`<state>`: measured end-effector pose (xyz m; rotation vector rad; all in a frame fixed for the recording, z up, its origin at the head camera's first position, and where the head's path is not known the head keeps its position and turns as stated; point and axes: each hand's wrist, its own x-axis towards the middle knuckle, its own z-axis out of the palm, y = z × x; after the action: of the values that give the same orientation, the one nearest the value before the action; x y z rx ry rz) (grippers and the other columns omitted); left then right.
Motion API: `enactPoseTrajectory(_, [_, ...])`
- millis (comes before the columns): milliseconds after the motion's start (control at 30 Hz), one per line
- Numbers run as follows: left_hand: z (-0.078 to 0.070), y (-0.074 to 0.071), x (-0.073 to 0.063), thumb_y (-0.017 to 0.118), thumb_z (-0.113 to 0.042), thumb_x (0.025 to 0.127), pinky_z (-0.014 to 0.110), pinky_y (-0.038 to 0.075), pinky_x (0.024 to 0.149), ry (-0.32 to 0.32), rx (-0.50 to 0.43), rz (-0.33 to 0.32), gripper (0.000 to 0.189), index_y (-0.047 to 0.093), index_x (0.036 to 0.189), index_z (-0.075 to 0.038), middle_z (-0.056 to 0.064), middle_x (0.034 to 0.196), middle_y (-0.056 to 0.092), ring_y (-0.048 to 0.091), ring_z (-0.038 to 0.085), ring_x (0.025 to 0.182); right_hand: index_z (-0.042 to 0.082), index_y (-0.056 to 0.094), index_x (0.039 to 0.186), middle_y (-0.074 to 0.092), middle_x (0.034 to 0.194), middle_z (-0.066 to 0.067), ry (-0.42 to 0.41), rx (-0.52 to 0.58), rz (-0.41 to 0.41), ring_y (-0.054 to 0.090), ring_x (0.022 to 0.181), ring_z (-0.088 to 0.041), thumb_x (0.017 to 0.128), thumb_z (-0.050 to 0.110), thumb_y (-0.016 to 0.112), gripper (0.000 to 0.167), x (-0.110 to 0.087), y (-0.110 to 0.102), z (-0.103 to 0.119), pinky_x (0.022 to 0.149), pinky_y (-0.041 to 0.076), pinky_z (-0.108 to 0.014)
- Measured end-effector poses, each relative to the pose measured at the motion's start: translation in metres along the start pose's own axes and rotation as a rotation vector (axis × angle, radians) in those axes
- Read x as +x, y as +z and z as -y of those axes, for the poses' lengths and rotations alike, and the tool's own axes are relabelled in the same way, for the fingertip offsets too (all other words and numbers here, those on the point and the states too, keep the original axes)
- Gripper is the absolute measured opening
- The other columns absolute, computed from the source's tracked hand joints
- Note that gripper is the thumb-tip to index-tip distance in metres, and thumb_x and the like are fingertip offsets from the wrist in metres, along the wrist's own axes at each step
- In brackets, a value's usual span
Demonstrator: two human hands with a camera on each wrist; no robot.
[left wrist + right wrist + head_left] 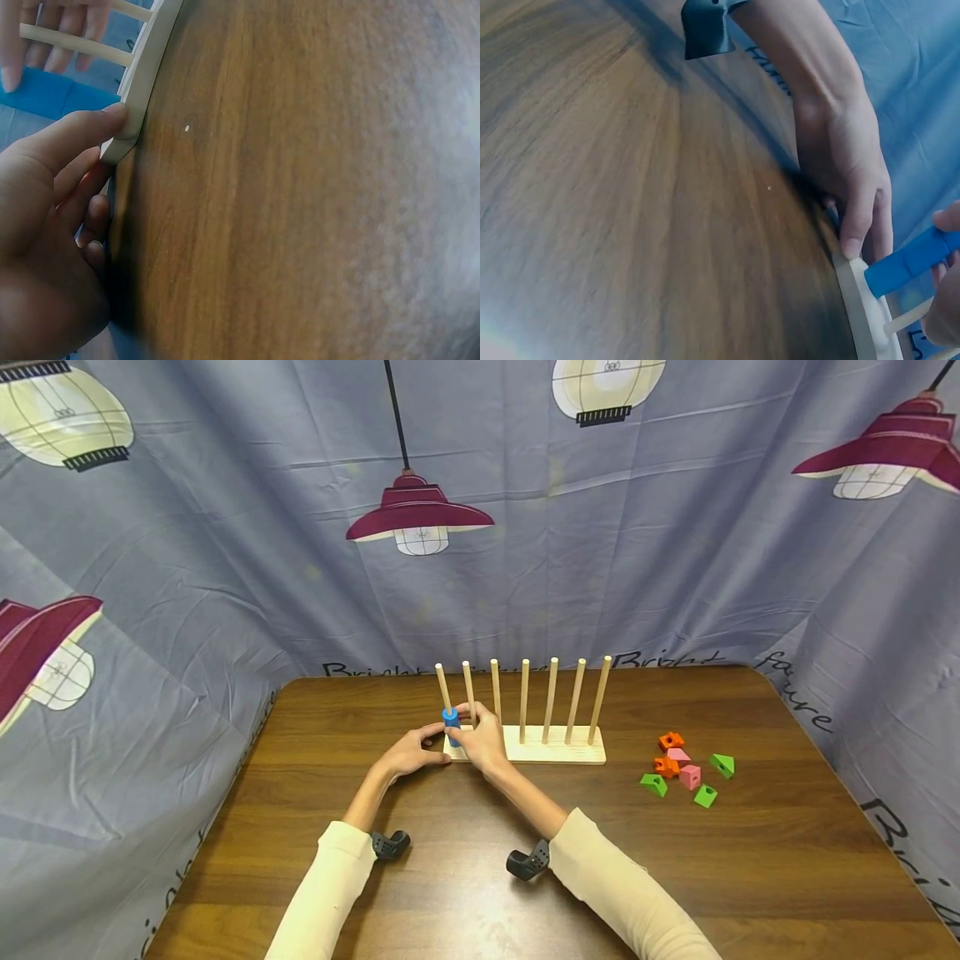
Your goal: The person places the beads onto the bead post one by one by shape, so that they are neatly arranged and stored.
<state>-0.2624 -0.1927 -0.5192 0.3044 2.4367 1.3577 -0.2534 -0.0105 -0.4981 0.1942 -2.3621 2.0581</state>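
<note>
A pale wooden peg board (555,750) with a row of upright pegs stands on the table. Blue cylindrical blocks (451,718) are stacked on its leftmost peg, with a seam between them in the left wrist view. My left hand (408,752) grips the left end of the board, its thumb (82,135) on the front edge and fingers behind. My right hand (483,742) reaches around the blue stack and pinches the upper blue block (934,249) between thumb and fingers. Part of its grip is hidden behind the stack and cut off in the right wrist view.
To the right of the board lie loose orange blocks (666,767), pink blocks (690,777) and green blocks (723,765), several with holes. The brown wooden table (465,893) extends to a grey-blue curtain (525,593) at the back and sides.
</note>
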Motion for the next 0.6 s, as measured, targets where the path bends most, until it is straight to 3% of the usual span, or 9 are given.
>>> enactPoseTrajectory(133, [-0.001,-0.001,0.000,0.075,-0.017,0.088,0.055,0.033,0.107,-0.009,0.007,-0.001,0.071,0.045,0.150,-0.005,0.020,0.152,0.041,0.039,0.042,0.130,0.002,0.061,0.128,0.063,0.127,-0.019,0.039,-0.072,0.060,0.056,0.120,-0.039,0.087,0.010,0.076,0.044,-0.008,-0.009,-0.004,0.099,0.043,-0.054])
enactPoseTrajectory(333, [-0.002,-0.002,0.000,0.076,-0.016,0.088,0.055,0.032,0.107,0.008,0.009,-0.001,0.071,0.044,0.150,-0.003,0.021,0.152,0.040,0.040,0.041,0.129,-0.005,0.041,0.147,0.047,0.144,-0.027,0.088,-0.113,0.217,0.045,0.133,-0.040,0.092,0.013,0.071,0.065,-0.024,-0.037,-0.006,0.107,0.038,-0.050])
enactPoseTrajectory(433, [-0.003,-0.002,0.000,0.076,-0.015,0.088,0.055,0.032,0.108,0.012,0.005,-0.003,0.071,0.044,0.150,-0.003,0.022,0.152,0.040,0.040,0.042,0.129,-0.003,0.045,0.146,0.048,0.144,-0.024,0.097,-0.117,0.262,0.050,0.129,-0.039,0.093,0.013,0.070,0.060,-0.029,-0.052,-0.004,0.103,0.043,-0.048])
enactPoseTrajectory(600, [-0.003,-0.002,-0.002,0.075,-0.015,0.088,0.055,0.031,0.109,0.001,0.007,0.006,0.071,0.043,0.151,-0.003,0.022,0.154,0.038,0.038,0.042,0.131,-0.007,0.057,0.133,0.059,0.132,-0.022,0.036,-0.122,0.253,0.059,0.118,-0.036,0.094,0.007,0.068,0.043,-0.039,-0.084,0.002,0.097,0.048,-0.043])
